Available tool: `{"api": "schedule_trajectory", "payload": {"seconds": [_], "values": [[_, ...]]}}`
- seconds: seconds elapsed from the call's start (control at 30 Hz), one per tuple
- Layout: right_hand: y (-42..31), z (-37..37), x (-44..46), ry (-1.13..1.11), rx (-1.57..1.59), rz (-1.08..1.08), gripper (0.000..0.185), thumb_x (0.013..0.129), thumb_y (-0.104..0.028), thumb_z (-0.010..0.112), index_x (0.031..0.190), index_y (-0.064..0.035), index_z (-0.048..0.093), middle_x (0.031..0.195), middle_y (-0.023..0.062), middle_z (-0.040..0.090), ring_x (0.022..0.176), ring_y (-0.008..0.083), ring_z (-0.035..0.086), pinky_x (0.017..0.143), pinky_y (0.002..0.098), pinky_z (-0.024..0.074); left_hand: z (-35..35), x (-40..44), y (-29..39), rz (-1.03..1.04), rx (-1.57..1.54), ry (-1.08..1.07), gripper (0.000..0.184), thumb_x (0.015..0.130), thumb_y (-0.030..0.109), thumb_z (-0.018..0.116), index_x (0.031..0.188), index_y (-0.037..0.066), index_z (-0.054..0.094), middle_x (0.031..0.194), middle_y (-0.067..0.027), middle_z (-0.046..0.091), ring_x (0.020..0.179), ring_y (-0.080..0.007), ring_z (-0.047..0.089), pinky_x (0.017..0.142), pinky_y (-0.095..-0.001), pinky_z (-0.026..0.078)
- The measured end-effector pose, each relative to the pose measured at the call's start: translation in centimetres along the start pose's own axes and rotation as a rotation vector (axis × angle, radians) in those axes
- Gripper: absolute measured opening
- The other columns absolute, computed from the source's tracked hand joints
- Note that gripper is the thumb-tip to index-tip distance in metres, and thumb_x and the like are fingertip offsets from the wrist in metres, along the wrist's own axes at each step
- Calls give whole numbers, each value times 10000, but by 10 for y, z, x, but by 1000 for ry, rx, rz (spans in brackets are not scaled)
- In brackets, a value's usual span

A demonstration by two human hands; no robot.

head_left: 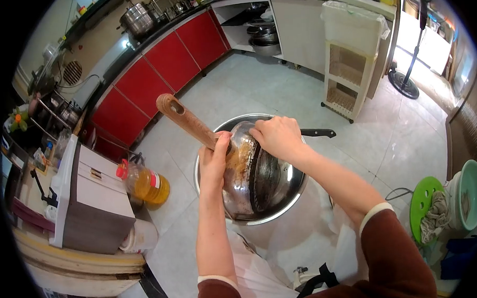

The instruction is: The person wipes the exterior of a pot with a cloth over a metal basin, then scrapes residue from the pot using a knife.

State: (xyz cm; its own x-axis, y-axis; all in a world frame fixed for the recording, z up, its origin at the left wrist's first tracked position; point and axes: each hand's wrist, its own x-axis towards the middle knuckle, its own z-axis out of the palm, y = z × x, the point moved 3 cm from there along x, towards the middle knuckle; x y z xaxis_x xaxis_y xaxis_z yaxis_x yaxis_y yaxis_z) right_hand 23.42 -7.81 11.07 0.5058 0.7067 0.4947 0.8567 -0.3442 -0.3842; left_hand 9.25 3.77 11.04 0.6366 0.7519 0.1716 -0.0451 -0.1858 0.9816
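Pan (239, 175): held tilted over metal basin (298, 184), browned and blackened in patches
Wooden handle (187, 122): angled up toward red cabinets (145, 80)
Left hand (214, 163): closed firmly on pan at handle's base
Right hand (279, 139): curled against pan's upper part, cannot tell about anything beneath
Black handle (319, 133): jutting past basin's rim

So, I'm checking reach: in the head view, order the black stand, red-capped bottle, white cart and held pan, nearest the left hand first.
From the left hand:
1. Held pan: in its grip.
2. Red-capped bottle: to the left.
3. White cart: ahead, right.
4. Black stand: farther right.
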Motion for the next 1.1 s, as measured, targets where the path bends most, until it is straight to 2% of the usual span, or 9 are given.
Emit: {"api": "schedule_trajectory", "payload": {"seconds": [0.33, 0.43, 0.63, 0.83, 1.1], "values": [[2, 3, -9, 7, 14, -14, 302, 903, -373, 605, 779, -121, 716, 659, 121, 666, 636, 337, 664, 592, 457, 522, 1, 1, 1, 12, 22, -25, 366, 915, 355, 619, 987, 4, 694, 942, -22, 591, 903, -126, 522, 815, -285, 422], [-4, 1, -13, 25, 20, -75, 305, 901, -370, 605, 767, -119, 712, 661, 121, 667, 632, 339, 663, 586, 456, 522, 1, 5, -3, 1, 7, -22, 366, 919, 353, 616, 995, 4, 695, 943, -24, 593, 905, -124, 525, 816, -285, 425], [0, 6, -2, 71, -4, -87, 305, 883, -342, 635, 749, -83, 725, 651, 144, 673, 635, 318, 690, 591, 440, 541, 0, 3, -1, -10, 17, -18, 355, 921, 347, 616, 1004, 10, 694, 946, -20, 598, 903, -122, 530, 818, -283, 430], [0, 6, -2, 25, -10, -45, 316, 886, -343, 632, 747, -74, 721, 653, 151, 672, 640, 323, 690, 595, 447, 542, -1, 1, -1, -6, 17, -22, 353, 917, 345, 621, 992, 9, 698, 954, -22, 603, 909, -125, 531, 823, -292, 432], [-1, 0, -11, 3, 58, -62, 329, 887, -375, 620, 733, -97, 708, 640, 137, 660, 627, 335, 669, 584, 459, 527, 0, 2, -2, 7, 23, -50, 344, 910, 352, 631, 985, 24, 702, 941, -16, 606, 901, -129, 532, 818, -291, 430]]}}
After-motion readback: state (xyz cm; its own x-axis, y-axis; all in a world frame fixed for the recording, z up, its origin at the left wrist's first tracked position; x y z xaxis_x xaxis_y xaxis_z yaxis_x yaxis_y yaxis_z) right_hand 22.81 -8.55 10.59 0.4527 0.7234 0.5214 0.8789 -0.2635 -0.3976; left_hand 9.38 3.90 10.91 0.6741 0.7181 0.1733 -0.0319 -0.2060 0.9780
